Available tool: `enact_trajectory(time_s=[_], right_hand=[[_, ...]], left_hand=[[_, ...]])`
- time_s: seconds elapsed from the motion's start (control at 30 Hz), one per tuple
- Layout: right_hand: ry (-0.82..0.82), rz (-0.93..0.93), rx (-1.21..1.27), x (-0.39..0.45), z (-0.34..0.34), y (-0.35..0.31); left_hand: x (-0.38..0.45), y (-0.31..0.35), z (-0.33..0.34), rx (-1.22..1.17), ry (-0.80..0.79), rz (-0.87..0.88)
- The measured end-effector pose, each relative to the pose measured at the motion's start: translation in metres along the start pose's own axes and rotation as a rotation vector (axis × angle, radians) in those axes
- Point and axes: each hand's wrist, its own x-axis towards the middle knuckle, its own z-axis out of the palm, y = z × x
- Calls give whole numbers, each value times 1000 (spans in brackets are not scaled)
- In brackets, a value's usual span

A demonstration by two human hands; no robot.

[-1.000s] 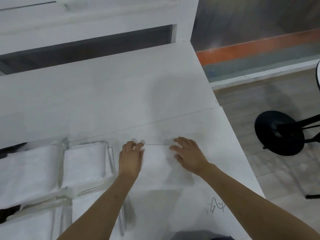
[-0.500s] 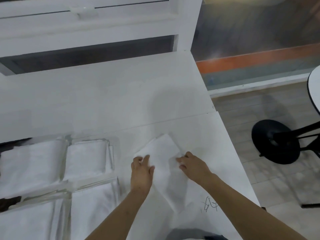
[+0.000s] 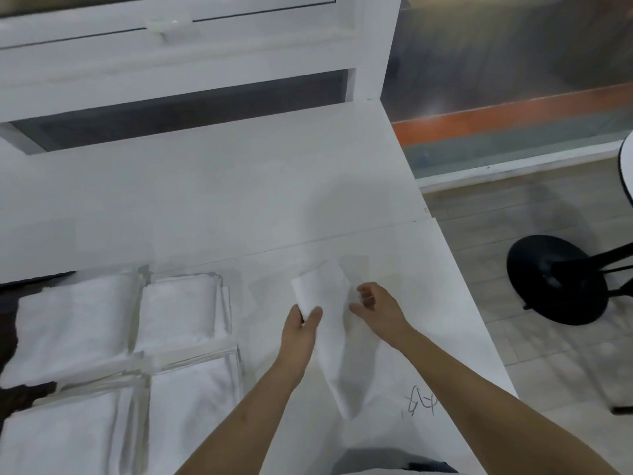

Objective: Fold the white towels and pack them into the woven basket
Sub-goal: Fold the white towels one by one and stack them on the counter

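A folded white towel (image 3: 334, 341) lies as a narrow strip on the white table (image 3: 205, 207), slanting from upper left to lower right. My left hand (image 3: 301, 325) pinches the towel's upper left edge between thumb and fingers. My right hand (image 3: 375, 308) hovers at the towel's right edge with fingers curled and apart, holding nothing. To the left stands a clear divided container (image 3: 142, 368), not visibly woven, with folded white towels (image 3: 178, 310) in its compartments.
The table's right edge (image 3: 476, 310) drops to a tiled floor, where a black round stool base (image 3: 555, 279) stands. A scribble (image 3: 419, 402) marks the table near my right forearm. A white window frame (image 3: 171, 63) runs along the back.
The towel went from flat and wide under both hands to a narrow slanted strip. My left hand now grips its upper edge, and my right hand has lifted off it.
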Motion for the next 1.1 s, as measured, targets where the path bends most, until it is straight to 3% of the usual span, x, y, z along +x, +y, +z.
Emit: enact_trajectory(time_s=[0.1, 0.2, 0.3, 0.47, 0.67, 0.83, 0.93, 1.1], right_hand=[[-76, 61, 341, -6, -11, -20], [-201, 103, 609, -11, -29, -43], [-285, 84, 721, -15, -45, -65], [-151, -20, 832, -10, -70, -86], [-67, -237, 633, -27, -96, -106], [-48, -235, 234, -56, -85, -72], [-107, -171, 61, -69, -61, -23], [-170, -75, 53, -97, -39, 20]], left_hand=[[-16, 24, 4, -137, -219, -1], [-25, 47, 4, -288, -298, 3], [-24, 67, -2, -389, -320, 22], [-17, 102, -11, -271, -245, 172], [-17, 114, -32, 164, -105, 523], [-8, 45, -58, 640, -52, 732], [-2, -20, -70, 875, -164, 713], [-16, -92, -68, 864, -225, 604]])
